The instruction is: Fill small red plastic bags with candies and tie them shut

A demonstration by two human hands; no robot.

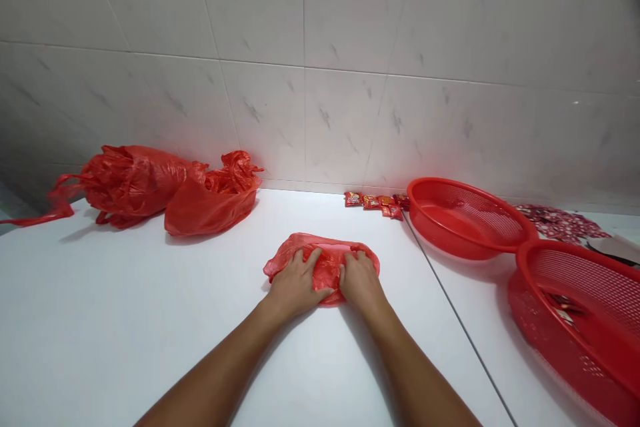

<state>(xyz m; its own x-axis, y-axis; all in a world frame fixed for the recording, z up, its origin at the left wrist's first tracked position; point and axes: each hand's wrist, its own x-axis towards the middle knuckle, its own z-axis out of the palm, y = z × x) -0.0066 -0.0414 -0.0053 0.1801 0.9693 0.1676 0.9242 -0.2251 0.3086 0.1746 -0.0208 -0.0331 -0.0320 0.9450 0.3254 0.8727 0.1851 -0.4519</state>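
Observation:
A crumpled red plastic bag (327, 265) lies on the white table in front of me, partly covered by both hands. My left hand (296, 285) presses on its left side, fingers spread and thumb stretched toward the middle. On the right side, my right hand (361, 280) has its fingers bent together over the bag, pinching the thin plastic near its far edge; the fingertips are partly hidden.
At the far left are a bulky red bag bundle (135, 180) and a second red bag (213, 210). Small red packets (370, 202) lie by the tiled wall. To the right stand two red plastic baskets (450, 240) (555, 320), with a table seam beside them.

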